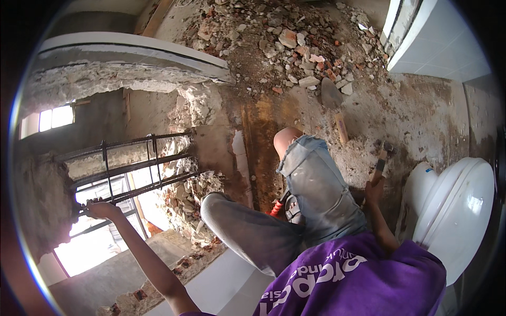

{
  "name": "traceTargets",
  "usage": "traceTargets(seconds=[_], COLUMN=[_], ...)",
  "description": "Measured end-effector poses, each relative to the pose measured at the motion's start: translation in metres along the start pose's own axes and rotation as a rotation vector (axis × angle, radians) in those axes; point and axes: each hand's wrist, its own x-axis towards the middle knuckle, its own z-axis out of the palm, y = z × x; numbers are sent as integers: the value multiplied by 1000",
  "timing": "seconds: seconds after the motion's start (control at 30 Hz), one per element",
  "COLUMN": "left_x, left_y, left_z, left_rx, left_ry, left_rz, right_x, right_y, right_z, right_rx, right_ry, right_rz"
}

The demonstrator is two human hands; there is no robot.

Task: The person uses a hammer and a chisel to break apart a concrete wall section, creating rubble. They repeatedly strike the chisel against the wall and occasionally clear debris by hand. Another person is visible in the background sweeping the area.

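Observation:
At the far left, my left hand (100, 209) is closed around the left end of the lowest steel reinforcing bar (153, 187), beside a rough concrete block (42, 205). Several dark bars and their cross ties (107, 168) span the gap in the broken wall. On the right side, my right hand (374, 193) grips the wooden handle of a hammer (379, 167). The hammer's dark head points away from me, low over the dusty floor. My bent knees lie between the two hands.
Broken brick and concrete rubble (295, 52) is heaped at the far side. A trowel (331, 95) with a wooden handle lies before it. A white toilet (453, 205) stands close on my right. A red ribbed object (276, 208) lies by my foot. Jagged masonry (190, 205) edges the wall opening.

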Motion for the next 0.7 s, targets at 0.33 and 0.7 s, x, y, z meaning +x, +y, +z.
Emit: traceTargets(seconds=[0.33,0.7], left_x=[10,-23], left_y=[-54,8], left_z=[-19,3], left_rx=[111,119], left_ry=[22,-39], left_rz=[41,9], right_x=[24,-108], right_y=[-122,-381], right_z=[-61,0], right_rx=[861,1408], right_ry=[-480,-1068], right_rz=[63,-137])
